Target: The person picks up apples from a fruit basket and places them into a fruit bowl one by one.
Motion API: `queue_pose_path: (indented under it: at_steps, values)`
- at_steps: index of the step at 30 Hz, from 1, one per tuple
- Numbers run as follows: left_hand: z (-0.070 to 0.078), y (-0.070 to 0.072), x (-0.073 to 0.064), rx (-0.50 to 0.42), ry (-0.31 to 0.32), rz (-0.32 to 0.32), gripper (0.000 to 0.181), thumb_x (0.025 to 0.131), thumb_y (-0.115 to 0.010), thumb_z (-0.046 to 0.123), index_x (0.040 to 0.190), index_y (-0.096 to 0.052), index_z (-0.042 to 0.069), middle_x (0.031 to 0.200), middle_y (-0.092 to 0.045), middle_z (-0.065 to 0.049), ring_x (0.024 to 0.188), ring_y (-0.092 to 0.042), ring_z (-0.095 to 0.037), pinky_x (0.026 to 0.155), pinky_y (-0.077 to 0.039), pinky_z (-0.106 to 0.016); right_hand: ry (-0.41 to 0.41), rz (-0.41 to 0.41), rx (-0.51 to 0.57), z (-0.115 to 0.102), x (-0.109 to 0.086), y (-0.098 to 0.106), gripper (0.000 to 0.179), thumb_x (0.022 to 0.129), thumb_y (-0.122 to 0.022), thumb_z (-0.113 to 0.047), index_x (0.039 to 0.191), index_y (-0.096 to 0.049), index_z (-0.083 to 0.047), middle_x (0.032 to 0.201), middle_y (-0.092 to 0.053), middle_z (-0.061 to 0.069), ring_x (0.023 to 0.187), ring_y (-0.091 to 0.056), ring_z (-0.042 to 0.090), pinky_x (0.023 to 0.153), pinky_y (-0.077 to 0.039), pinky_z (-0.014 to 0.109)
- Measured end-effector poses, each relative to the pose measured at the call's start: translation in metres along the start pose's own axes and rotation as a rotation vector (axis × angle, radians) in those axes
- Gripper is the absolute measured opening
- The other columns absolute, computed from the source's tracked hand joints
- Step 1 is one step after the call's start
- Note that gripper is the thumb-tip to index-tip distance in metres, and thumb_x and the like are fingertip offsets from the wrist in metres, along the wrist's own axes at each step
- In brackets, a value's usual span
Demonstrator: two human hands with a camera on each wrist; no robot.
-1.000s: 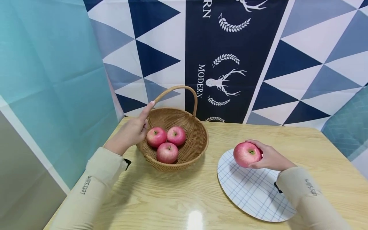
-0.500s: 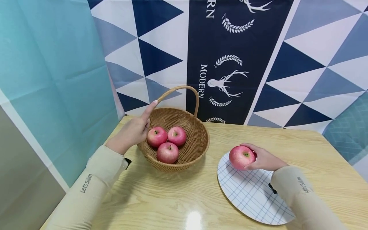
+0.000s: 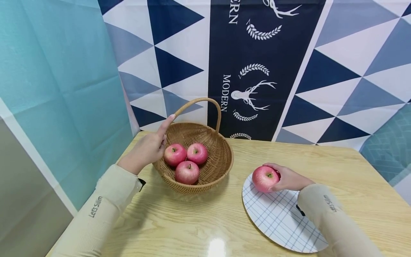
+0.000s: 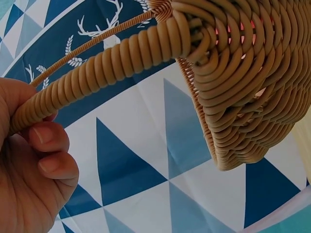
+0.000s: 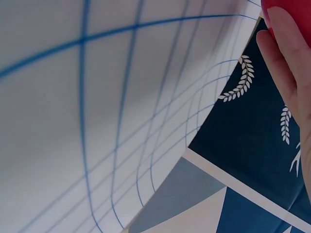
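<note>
A wicker basket (image 3: 219, 151) stands on the table, three red apples (image 3: 187, 172) lying together inside it. My left hand (image 3: 144, 150) grips the left side of the basket's arched handle (image 3: 213, 101); the left wrist view shows curled fingers (image 4: 53, 145) around the wrapped cane. On the right, my right hand (image 3: 290, 178) holds another red apple (image 3: 261, 179) from its right side, thumb and fingers around it. That apple is over the far left part of a round white plate (image 3: 284, 223) with blue grid lines. In the right wrist view the apple (image 5: 296, 17) shows only at the top corner.
The light wooden table (image 3: 179, 228) runs up to a patterned blue and white cloth backdrop (image 3: 183, 67). A teal cloth (image 3: 61, 89) hangs along the left side, close to the left forearm. Table surface separates basket and plate.
My right hand has moved left and slightly toward me with the apple, from above the plate's middle to its far left part. The left hand stays on the basket handle.
</note>
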State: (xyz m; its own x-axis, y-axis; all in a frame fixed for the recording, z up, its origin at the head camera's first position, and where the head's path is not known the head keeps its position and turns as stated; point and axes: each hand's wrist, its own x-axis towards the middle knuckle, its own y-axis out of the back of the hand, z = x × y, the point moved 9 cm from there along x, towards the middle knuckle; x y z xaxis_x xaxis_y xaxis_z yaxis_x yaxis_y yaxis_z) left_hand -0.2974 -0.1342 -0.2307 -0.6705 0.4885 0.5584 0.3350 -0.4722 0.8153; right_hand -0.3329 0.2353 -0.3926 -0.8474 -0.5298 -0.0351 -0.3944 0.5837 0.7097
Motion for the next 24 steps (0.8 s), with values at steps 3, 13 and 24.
queue_pose_path:
  at_steps: [3, 13, 24]
  values:
    - [0.0000, 0.0002, -0.0007, 0.004, -0.002, -0.001, 0.075, 0.085, -0.047, -0.012, 0.144, -0.012, 0.018, 0.055, -0.036, -0.005, 0.043, -0.033, -0.016, 0.043, -0.032, -0.030, -0.011, -0.007, -0.025, 0.0024, 0.0010, -0.0025, 0.092, 0.067, -0.081, -0.031, 0.138, -0.037, 0.007, 0.124, -0.052, 0.020, 0.110, -0.048, 0.036, 0.081, -0.050, 0.030]
    - [-0.0001, 0.0002, 0.0004, 0.002, -0.019, 0.010, 0.078, 0.083, -0.048, -0.014, 0.144, -0.012, 0.018, 0.057, -0.037, -0.004, 0.045, -0.031, -0.014, 0.044, -0.032, -0.029, -0.070, -0.024, -0.033, 0.0074, 0.0026, -0.0054, 0.092, 0.067, -0.080, -0.029, 0.139, -0.036, 0.005, 0.126, -0.051, 0.021, 0.111, -0.048, 0.036, 0.085, -0.048, 0.038]
    - [0.0001, 0.0002, -0.0001, -0.003, -0.037, 0.025, 0.080, 0.081, -0.048, -0.015, 0.144, -0.012, 0.017, 0.057, -0.037, -0.004, 0.045, -0.031, -0.014, 0.044, -0.031, -0.029, -0.106, -0.052, -0.057, 0.0055, 0.0061, -0.0087, 0.091, 0.068, -0.079, -0.028, 0.141, -0.035, 0.004, 0.127, -0.051, 0.020, 0.113, -0.047, 0.036, 0.088, -0.047, 0.043]
